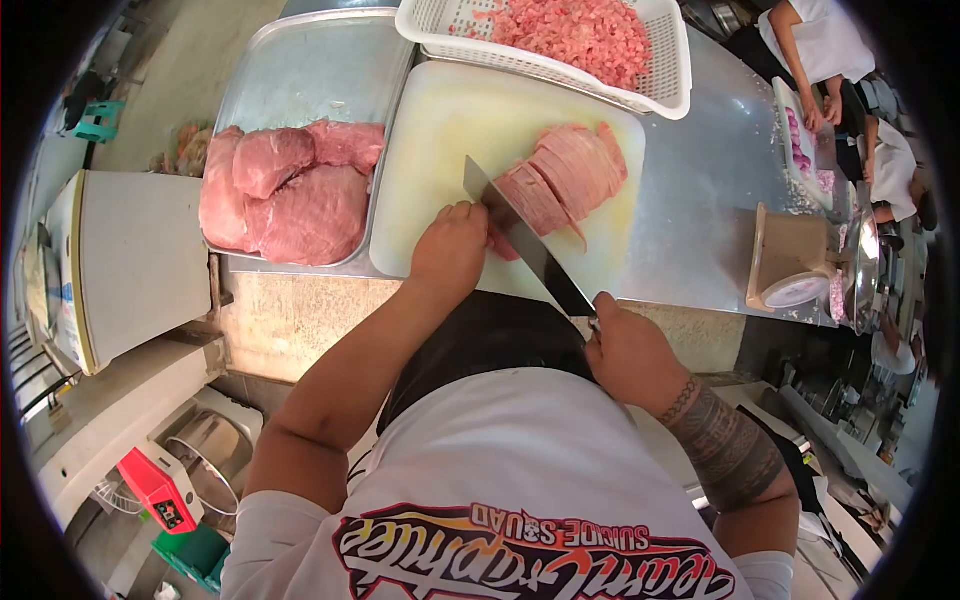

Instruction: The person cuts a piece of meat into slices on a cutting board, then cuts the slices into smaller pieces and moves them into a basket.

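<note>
My right hand (pixel 632 352) is wrapped round the handle of a large knife (pixel 535 250), whose blade points up and left across the white cutting board (pixel 430 130). The blade lies along the near left side of sliced meat (pixel 570 175) on the board. My left hand (pixel 450 248) has its fingers curled at the left side of the blade, against a small strip of meat (pixel 503 245). How firmly it grips the strip is partly hidden. Left of the board, a metal tray (pixel 310 75) holds large raw meat pieces (pixel 305 195).
A white basket (pixel 540 68) of diced meat (pixel 575 35) overlaps the board's far edge. On the metal table (pixel 700 190) at right stands a weighing scale (pixel 795 258). Beyond it, a co-worker's hands (pixel 822 112) are at another board with purple onions (pixel 797 140). A red machine (pixel 158 488) stands lower left.
</note>
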Demonstrator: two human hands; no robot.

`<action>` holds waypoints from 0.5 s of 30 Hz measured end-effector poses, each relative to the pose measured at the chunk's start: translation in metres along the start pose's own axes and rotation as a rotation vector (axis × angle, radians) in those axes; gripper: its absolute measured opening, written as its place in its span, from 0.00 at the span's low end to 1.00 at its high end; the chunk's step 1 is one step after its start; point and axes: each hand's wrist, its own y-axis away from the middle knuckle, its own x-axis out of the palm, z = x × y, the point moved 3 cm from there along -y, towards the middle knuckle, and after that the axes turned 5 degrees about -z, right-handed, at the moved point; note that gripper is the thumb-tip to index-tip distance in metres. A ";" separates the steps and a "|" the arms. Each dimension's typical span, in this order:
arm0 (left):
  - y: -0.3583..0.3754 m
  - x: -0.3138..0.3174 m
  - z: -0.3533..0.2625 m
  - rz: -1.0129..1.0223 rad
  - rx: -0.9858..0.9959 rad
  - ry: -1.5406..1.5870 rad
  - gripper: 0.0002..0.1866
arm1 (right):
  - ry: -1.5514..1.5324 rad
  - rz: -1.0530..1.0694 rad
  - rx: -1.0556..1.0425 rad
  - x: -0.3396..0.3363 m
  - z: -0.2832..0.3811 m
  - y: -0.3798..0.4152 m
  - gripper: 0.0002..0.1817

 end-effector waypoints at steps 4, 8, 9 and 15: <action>0.001 0.002 0.000 -0.019 0.066 -0.085 0.05 | -0.025 -0.002 -0.031 0.009 -0.001 -0.012 0.12; 0.001 0.006 0.002 -0.002 0.109 -0.181 0.05 | -0.036 -0.136 -0.083 0.053 0.005 -0.058 0.14; 0.001 0.007 0.004 -0.007 0.120 -0.178 0.05 | -0.037 -0.206 -0.122 0.064 0.007 -0.072 0.14; -0.002 0.005 0.007 -0.002 0.090 -0.157 0.05 | -0.080 -0.316 -0.164 0.047 0.030 -0.105 0.14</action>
